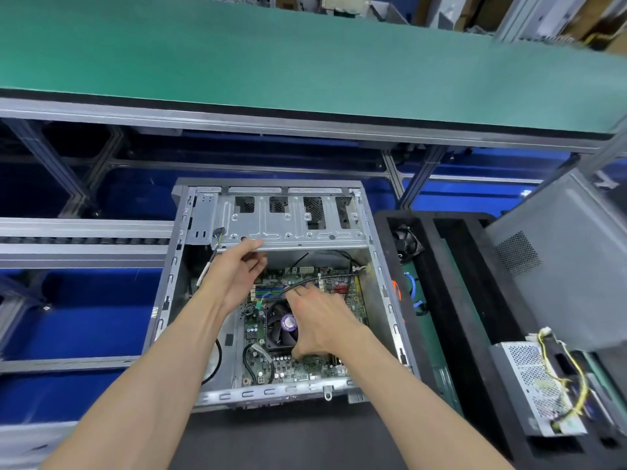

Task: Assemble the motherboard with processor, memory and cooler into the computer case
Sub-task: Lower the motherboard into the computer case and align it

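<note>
With the green motherboard (298,334) and its black fan cooler (283,329) already lying in the open grey steel computer case (271,286), the step looks like seating: right hand (322,323) grips the cooler, left hand (237,276) hovers with loosely curled fingers by the drive cage (291,218), screws likely next

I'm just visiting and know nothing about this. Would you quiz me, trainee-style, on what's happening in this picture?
1. True or false: the motherboard already lies inside the case.
2. Which hand reaches up to the drive cage: A left, B right?
3. Fill in: the right hand lies over the ____ with the purple sticker.

Key:
1. True.
2. A: the left hand is at the cage's lower edge.
3. Cooler; the fingers reach to a black cable.
</note>
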